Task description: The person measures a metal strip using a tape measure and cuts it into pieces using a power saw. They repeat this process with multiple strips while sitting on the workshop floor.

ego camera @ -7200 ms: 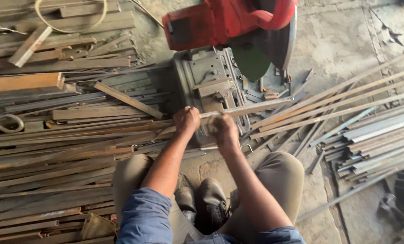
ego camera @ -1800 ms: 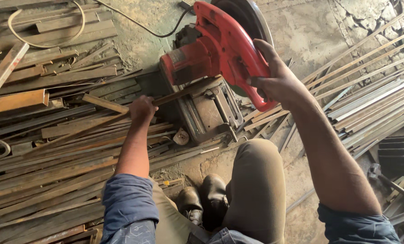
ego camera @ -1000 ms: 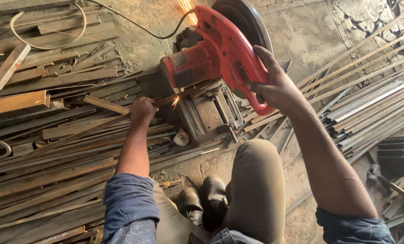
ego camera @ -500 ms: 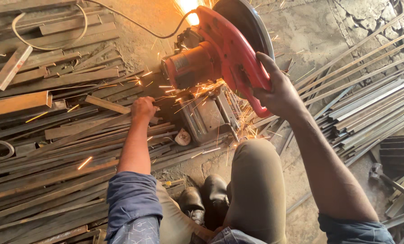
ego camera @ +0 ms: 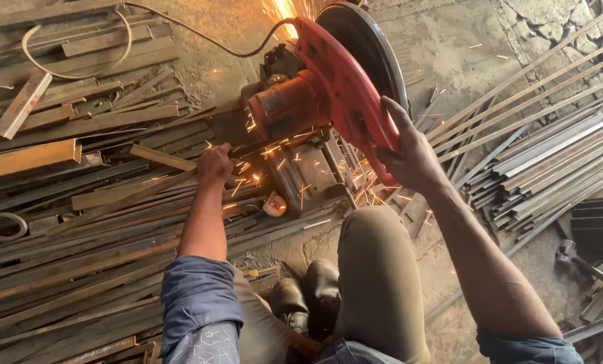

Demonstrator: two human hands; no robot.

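Cutting steel on a chop saw, sparks flying.

Head view: right hand (ego camera: pixel 409 158) is closed round the red chop saw (ego camera: pixel 328 94) handle, pressing down; left hand (ego camera: pixel 215 164) clamps the metal strip (ego camera: pixel 180 195) against the saw base (ego camera: pixel 308 175), likely to steady it.

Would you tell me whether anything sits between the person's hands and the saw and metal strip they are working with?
Nothing visible does. The right hand already grips the red chop saw, and the left hand rests directly on the metal strip in the saw's vise. Only sparks fly between them.
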